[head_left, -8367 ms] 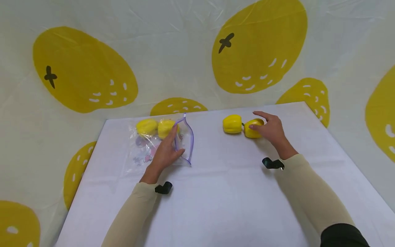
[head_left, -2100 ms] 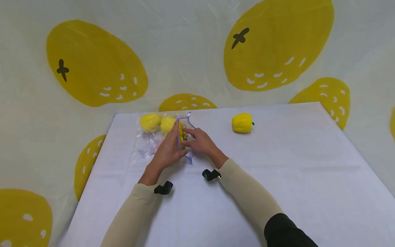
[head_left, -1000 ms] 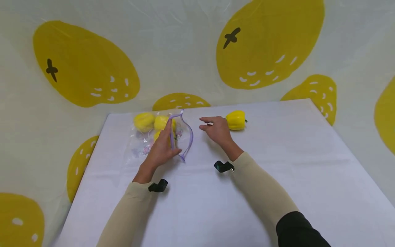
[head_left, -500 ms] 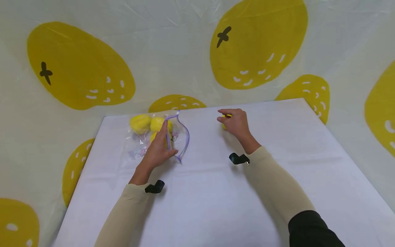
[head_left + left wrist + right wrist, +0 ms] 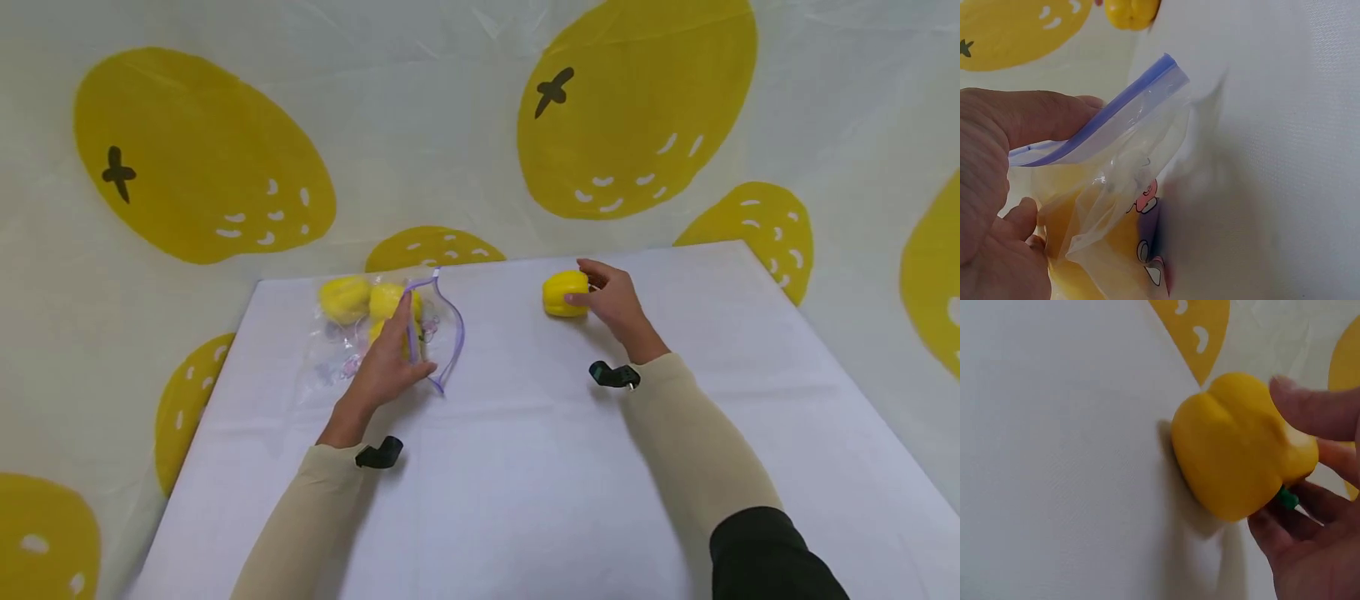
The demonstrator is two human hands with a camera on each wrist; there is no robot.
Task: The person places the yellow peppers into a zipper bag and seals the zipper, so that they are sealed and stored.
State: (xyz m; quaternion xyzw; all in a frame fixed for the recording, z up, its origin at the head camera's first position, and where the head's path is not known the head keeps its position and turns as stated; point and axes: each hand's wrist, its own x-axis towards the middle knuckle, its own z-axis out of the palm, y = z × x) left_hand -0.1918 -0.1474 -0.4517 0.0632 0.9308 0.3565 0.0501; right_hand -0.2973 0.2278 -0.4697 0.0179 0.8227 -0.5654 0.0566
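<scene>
In the head view, a clear zip bag with a purple zip strip lies on the table's left side, its mouth facing right and spread apart. Three yellow bell peppers show inside, one at the upper left; the third is partly covered by my left hand. That hand holds the bag at its mouth, its thumb against the strip in the left wrist view. To the right, my right hand grips another yellow bell pepper near its stem end, thumb on one side. Its green stem shows between the fingers in the right wrist view.
A white cloth covers the table. Right behind its far edge hangs a pale backdrop printed with large yellow fruit shapes. A small black camera sits at the left wrist, another at the right.
A third pepper has gone into the bag by way of my right hand. That hand has since moved right to the last pepper outside and now grips it. My left hand stays at the bag.
</scene>
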